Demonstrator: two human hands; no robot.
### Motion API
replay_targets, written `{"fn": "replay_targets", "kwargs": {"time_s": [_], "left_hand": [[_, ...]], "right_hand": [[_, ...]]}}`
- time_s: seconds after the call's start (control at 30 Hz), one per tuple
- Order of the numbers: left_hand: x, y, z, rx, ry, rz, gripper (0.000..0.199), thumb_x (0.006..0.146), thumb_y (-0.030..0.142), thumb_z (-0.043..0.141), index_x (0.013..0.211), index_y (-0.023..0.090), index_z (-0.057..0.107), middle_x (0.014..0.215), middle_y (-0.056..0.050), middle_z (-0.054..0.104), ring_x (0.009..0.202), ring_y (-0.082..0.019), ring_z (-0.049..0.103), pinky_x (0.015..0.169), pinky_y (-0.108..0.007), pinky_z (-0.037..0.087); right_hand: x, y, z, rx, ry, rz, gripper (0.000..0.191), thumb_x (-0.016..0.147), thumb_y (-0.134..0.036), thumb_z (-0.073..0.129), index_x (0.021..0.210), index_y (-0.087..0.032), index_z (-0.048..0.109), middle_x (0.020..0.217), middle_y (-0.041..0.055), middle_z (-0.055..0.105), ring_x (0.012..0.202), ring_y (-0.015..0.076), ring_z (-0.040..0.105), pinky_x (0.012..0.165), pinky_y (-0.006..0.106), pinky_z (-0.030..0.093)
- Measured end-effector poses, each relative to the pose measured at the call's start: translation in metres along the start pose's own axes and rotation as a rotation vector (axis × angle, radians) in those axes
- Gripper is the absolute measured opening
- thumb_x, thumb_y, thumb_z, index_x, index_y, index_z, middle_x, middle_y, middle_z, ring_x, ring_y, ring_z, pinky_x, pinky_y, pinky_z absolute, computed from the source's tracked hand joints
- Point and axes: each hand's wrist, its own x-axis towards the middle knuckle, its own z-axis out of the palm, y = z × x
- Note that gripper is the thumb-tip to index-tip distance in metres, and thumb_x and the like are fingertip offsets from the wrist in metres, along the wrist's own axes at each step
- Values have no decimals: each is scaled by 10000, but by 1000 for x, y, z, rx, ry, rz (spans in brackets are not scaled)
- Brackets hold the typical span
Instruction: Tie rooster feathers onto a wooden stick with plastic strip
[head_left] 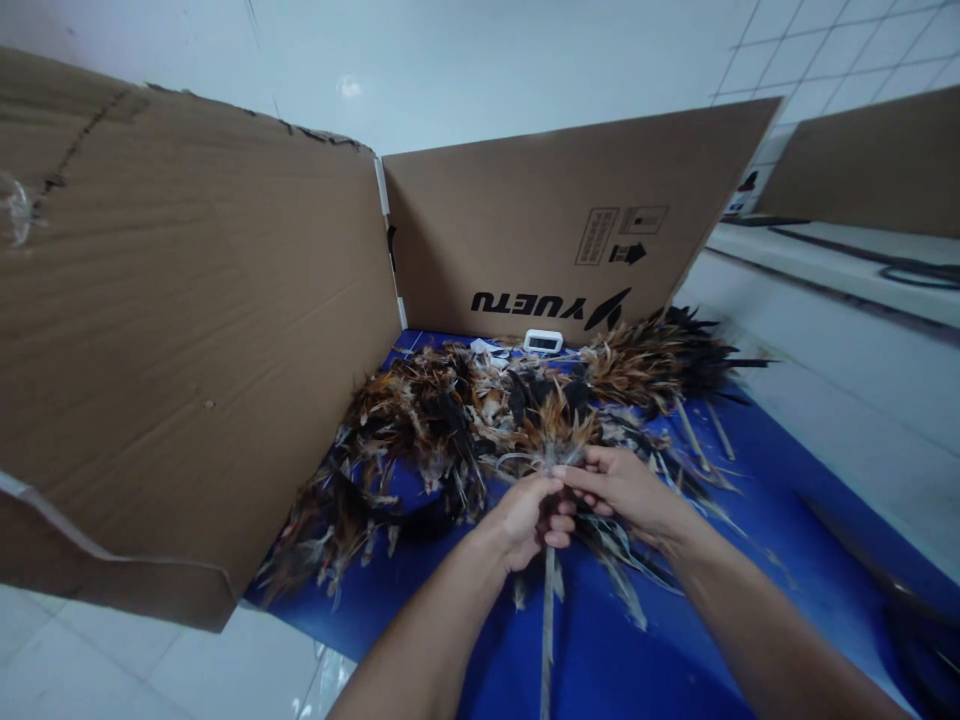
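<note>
My left hand is closed around a thin pale stick that points down toward me. At its upper end is a tuft of brown and grey feathers, making it look like a feather duster. My right hand meets the left at the base of the tuft, with thumb and fingers pinched there; the exact bit between the fingertips is hidden. Loose brown, black and grey feathers lie heaped behind and to the left of both hands. Bushy feather dusters with bare sticks lie at the back right.
Tall cardboard panels wall off the left and the back of the blue work surface. A small white digital display stands by the back panel. Something dark and blurred lies at the right edge.
</note>
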Motion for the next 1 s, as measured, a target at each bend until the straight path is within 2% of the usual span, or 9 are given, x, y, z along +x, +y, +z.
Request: {"fn": "replay_targets", "kwargs": {"time_s": [0.2,0.53,0.73,0.87,1.0], "left_hand": [[2,-3,-1,-16,68,6,327,813,452,447,808,127,484,617,25,366,431,-28,271,393,-159,137],[1,-5,1,-35,61,71,328,784,467,525,852,155,453,617,32,374,428,-23,284,393,-135,151],[1,-5,0,-76,61,57,253,795,399,513,861,165,443,613,26,390,425,-30,294,388,-137,156],[2,-4,-1,-95,34,42,251,801,390,500,894,161,460,611,29,378,419,-28,282,380,-137,140],[3,-3,-3,-120,6,16,224,813,376,482,881,164,450,603,38,354,410,-25,262,372,-136,116]], "right_hand": [[1,2,0,-14,-15,-17,310,604,-423,693,619,-146,557,462,-53,462,411,57,391,355,170,270],[-3,-6,2,-72,22,-20,300,566,-392,716,624,-155,539,482,-62,455,423,63,373,371,182,272],[-3,-9,-3,-205,69,-166,286,553,-391,712,566,-166,537,516,-37,506,492,91,434,464,207,338],[-3,-7,-3,-257,92,-177,251,585,-388,684,617,-173,558,547,-29,536,509,104,466,486,213,360],[-3,-5,-2,-228,49,-185,248,604,-381,684,650,-171,560,580,-26,548,542,109,488,511,213,383]]}}
